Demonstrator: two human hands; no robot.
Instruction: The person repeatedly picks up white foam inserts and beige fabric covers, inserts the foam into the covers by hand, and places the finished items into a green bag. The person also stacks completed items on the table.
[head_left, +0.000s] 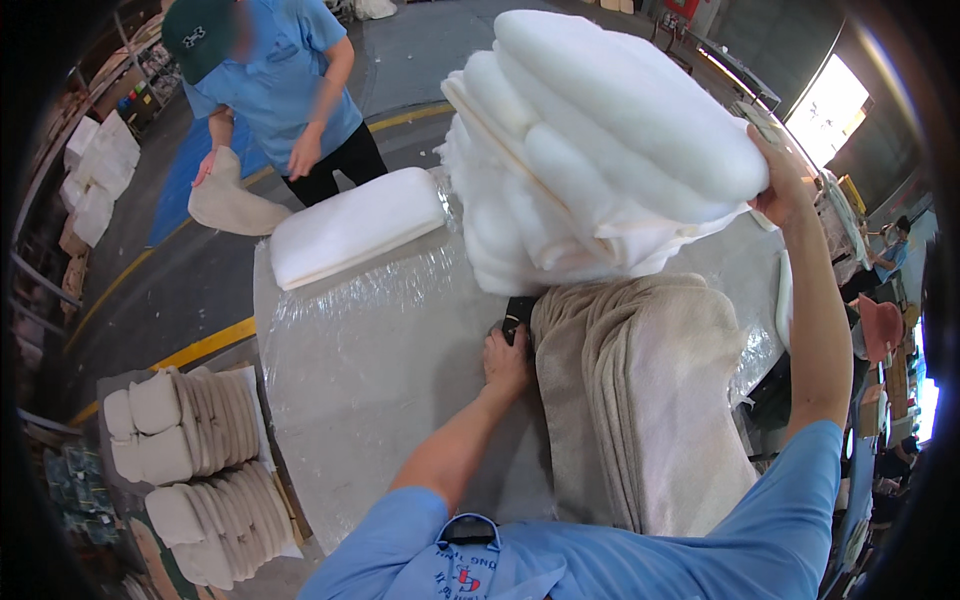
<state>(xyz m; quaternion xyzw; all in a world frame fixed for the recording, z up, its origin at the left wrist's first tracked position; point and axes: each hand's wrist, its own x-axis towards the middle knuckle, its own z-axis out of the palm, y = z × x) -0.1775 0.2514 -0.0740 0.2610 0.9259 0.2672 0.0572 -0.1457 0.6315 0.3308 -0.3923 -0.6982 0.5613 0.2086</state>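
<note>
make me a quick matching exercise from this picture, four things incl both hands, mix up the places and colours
1. left hand
2. right hand
3. folded white pad
4. long layered pile

A. beige
B. at the right side of the tall white stack
C. at a black object
D. near the table's far left corner

Pairs: 1-C, 2-B, 3-D, 4-A

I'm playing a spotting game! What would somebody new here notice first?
Probably the tall pile of fluffy white padding on the table, with the person's right hand at its right edge. Next, right below it in the picture, the stack of beige fabric pieces. Then, at the upper left, a co-worker wearing a dark green cap and holding a curved beige piece.
</note>
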